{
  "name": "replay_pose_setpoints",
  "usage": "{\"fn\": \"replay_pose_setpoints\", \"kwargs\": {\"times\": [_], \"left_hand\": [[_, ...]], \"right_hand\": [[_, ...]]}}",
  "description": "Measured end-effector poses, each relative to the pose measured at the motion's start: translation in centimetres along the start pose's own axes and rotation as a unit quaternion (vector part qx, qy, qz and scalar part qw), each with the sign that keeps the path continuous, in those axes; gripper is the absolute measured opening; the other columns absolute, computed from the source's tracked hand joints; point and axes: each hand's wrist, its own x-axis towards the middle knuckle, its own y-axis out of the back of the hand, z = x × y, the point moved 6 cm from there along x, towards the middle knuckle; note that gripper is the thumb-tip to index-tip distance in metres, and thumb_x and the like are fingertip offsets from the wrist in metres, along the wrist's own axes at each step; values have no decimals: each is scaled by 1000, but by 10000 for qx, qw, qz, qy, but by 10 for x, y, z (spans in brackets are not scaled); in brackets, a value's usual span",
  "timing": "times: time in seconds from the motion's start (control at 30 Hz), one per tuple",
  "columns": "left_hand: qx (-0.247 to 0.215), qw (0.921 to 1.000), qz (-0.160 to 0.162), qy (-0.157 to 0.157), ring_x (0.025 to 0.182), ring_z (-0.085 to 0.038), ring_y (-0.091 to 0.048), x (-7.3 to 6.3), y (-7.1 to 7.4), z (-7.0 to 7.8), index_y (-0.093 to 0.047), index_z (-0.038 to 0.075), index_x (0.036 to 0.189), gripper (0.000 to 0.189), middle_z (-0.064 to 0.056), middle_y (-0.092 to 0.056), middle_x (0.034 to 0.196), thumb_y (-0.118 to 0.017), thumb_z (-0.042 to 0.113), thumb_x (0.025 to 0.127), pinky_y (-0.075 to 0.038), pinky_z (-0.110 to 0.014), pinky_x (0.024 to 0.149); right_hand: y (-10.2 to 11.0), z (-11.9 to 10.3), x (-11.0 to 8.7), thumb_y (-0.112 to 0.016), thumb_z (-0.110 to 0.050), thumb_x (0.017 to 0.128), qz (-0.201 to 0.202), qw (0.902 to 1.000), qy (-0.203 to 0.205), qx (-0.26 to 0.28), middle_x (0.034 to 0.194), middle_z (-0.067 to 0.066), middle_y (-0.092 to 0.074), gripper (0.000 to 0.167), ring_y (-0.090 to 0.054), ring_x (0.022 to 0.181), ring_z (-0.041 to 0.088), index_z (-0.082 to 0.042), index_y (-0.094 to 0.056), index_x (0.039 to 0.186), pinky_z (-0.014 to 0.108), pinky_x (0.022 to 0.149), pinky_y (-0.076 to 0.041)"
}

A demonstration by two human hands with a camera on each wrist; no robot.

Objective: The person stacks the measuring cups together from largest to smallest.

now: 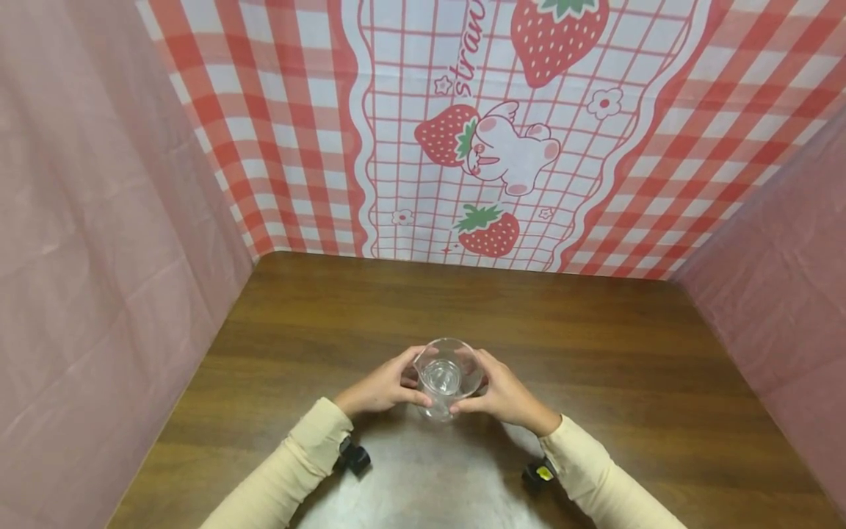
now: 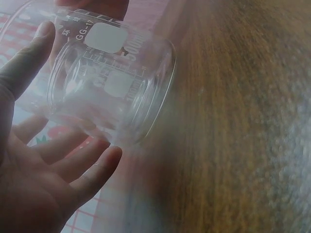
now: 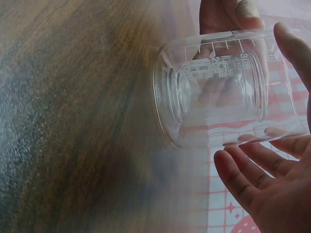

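Observation:
A clear 500 ml glass beaker (image 1: 471,376) stands upright between the hands near the middle of the table, white markings on its wall. At least one smaller glass beaker (image 2: 109,94) sits nested inside it; the glass layers overlap, so I cannot tell how many there are. My left hand (image 1: 383,383) holds the big beaker's left side, thumb in front and fingers around the far side. Opposite it, my right hand (image 1: 505,391) holds the right side in the same way. In the right wrist view, the thumb (image 3: 291,46) lies against the glass. Whether the base touches the table cannot be told.
The brown wooden table (image 1: 595,338) lies under the hands, with a bright reflection at its near side. A red and white strawberry-print cloth (image 1: 410,169) hangs behind it. Pink curtains hang at the left (image 1: 119,220) and right sides. A black wrist camera is strapped to each sleeve.

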Motion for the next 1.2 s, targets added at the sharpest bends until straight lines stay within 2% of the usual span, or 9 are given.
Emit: {"fn": "replay_pose_setpoints", "kwargs": {"times": [0.43, 0.73, 1.2], "left_hand": [[-18, 10000, -13, 31, 126, -39, -52, -1, 3, 1, -32, 0, 146, 79, -21, -40, 151, -77, 11, 82, -52, -43, 101], [-164, 9998, -22, 91, 124, -40, -53, -4, 7, 0, -34, 1, 146, 78, -24, -42, 147, -78, 11, 82, -51, -47, 103], [-192, 9997, -133, 104, 125, -40, -53, -2, 6, 1, -31, 2, 147, 81, -23, -39, 149, -78, 10, 82, -51, -45, 103]], "right_hand": [[-1, 0, 2, -91, -29, 65, 17, 10000, -33, 12, 115, 14, -61, 82, -60, 98, 23, -4, -52, 133, 22, 72, -58], [-4, -1, 5, -90, -30, 66, -108, 9999, -101, 90, 116, 15, -61, 85, -60, 97, 21, -3, -50, 135, 22, 70, -59], [0, 1, 5, -89, -31, 68, -369, 9992, -109, 87, 117, 14, -61, 88, -61, 103, 25, -3, -45, 139, 23, 75, -59]]}}
